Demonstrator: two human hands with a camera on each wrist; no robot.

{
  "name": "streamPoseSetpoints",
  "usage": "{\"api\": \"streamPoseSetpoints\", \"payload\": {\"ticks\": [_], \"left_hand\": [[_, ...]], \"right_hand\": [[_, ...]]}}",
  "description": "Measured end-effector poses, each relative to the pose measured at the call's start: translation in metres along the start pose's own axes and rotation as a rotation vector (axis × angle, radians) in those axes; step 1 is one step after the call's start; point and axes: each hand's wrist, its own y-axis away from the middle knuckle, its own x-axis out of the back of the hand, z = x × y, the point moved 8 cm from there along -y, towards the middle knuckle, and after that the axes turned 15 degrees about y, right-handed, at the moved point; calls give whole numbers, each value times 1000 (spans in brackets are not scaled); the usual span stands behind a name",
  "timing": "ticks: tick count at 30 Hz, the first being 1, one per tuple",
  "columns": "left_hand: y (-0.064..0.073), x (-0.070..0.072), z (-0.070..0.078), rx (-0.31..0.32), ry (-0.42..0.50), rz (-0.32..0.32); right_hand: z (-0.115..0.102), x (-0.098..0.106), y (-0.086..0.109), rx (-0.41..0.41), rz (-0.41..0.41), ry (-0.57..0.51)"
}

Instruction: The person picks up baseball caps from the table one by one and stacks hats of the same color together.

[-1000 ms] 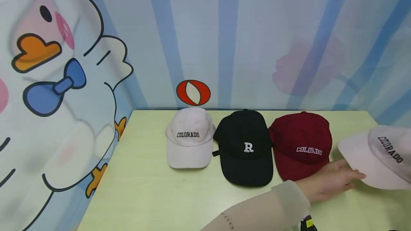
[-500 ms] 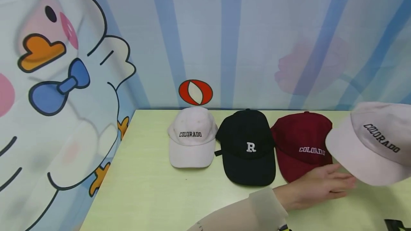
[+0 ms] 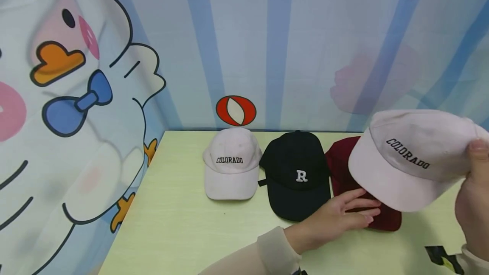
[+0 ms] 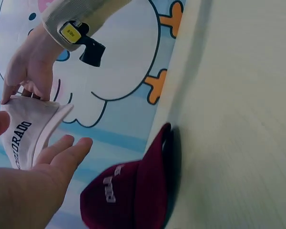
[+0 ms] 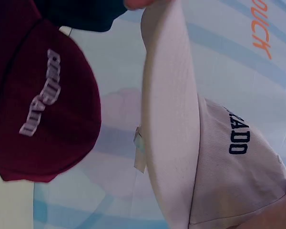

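Note:
My right hand (image 3: 471,207) grips the white cap (image 3: 412,152) lettered COLORADO at its crown side, thumb on the outer cloth. This cap is raised with its brim pointing down to the left, and it hides much of the maroon cap (image 3: 340,156) in the head view. My left hand (image 3: 334,220) has its fingers extended in front of the maroon cap, just left of the raised brim. In the left wrist view, the fingers of the left hand (image 4: 33,191) spread near the brim of the white cap (image 4: 24,124). The maroon cap (image 5: 47,105) also shows in the right wrist view.
A black cap (image 3: 298,169) with a white R lies left of the maroon one. Farther left sits another white COLORADO cap (image 3: 231,164). All rest on a pale yellow table (image 3: 183,232), with a printed cartoon backdrop (image 3: 244,46) behind.
The white cap has come left and up from the right edge with the right hand, which is now in the head view. My left hand has drawn back leftward. The view has shifted slightly.

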Motion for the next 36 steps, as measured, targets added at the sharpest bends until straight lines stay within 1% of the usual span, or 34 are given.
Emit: {"api": "streamPoseSetpoints", "payload": {"ticks": [1, 3, 4, 5, 7, 9, 11, 14, 16, 18, 21, 24, 26, 29, 32, 36], "left_hand": [[5, 6, 3, -19, -12, 12], [15, 21, 10, -55, -19, 56], [19, 29, 14, -75, -18, 82], [24, 37, 18, -94, -14, 111], [33, 53, 27, -141, -13, 159], [42, 69, 39, -194, -24, 203], [49, 84, 52, -250, -36, 235], [58, 101, 73, -318, -75, 289], [64, 108, 86, -347, -95, 316], [69, 113, 99, -380, -125, 338], [77, 118, 116, -435, -172, 360], [84, 120, 130, -487, -234, 380], [87, 120, 138, -498, -281, 394], [91, 121, 150, -493, -374, 405], [93, 122, 159, -457, -490, 405], [96, 120, 167, -399, -638, 380]], "right_hand": [[-2, -4, 2, -22, -9, -64], [-3, -14, 6, -73, -31, -209], [-4, -18, 8, -106, -35, -268], [-5, -22, 10, -116, -41, -301], [-8, -30, 14, -139, -60, -337], [-10, -38, 18, -174, -83, -338], [-12, -46, 22, -193, -112, -323], [-14, -59, 28, -222, -153, -310], [-16, -68, 33, -245, -186, -319], [-18, -77, 38, -269, -219, -345], [-20, -91, 47, -283, -293, -353], [-23, -104, 55, -257, -369, -352], [-24, -114, 61, -233, -427, -358], [-27, -128, 70, -195, -535, -367], [-30, -141, 80, -161, -646, -356], [-30, -158, 93, -133, -761, -306]]}}
